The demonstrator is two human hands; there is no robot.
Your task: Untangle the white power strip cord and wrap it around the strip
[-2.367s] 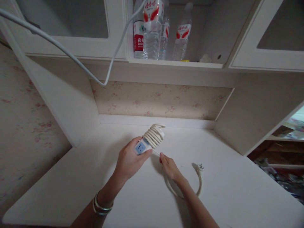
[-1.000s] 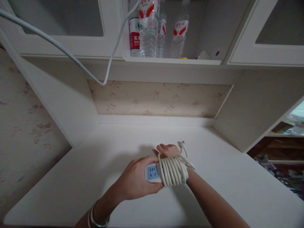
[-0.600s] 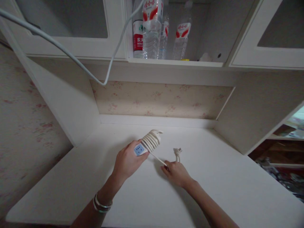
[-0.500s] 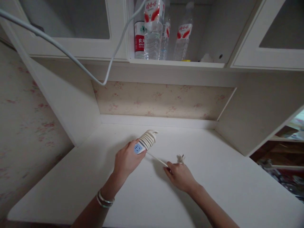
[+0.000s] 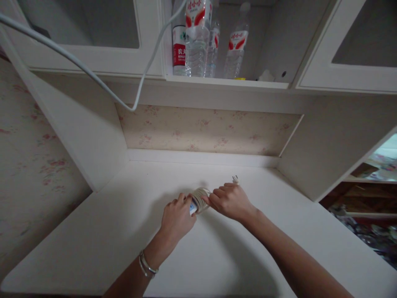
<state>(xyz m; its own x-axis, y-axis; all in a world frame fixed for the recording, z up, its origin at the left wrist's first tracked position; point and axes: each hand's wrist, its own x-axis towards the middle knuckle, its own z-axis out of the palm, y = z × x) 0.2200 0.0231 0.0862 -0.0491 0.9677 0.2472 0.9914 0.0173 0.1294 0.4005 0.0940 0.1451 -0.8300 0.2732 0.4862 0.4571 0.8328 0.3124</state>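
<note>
My left hand (image 5: 178, 217) is wrapped round one end of a white power strip (image 5: 192, 207) with a blue socket face, most of it hidden by fingers and cord. Several turns of its cream power cord (image 5: 200, 200) are wound round the other end. Closed beside the coil, my right hand (image 5: 228, 200) grips the loose length of that cord. The plug (image 5: 235, 179) sticks up behind the right hand, its metal prongs pointing away from me. Both hands are above the white desk top (image 5: 149, 265).
Above the desk, a shelf (image 5: 229, 82) holds several plastic bottles (image 5: 237, 47). A pale cable (image 5: 93, 74) hangs across the upper left. Cabinet side panels (image 5: 335, 136) bound the desk, and a floral panel (image 5: 201, 128) runs along its back.
My right hand has moved up and toward the coil, carrying the cord to the strip's far side. My left hand has shifted right with the strip, and its socket face has turned partly away.
</note>
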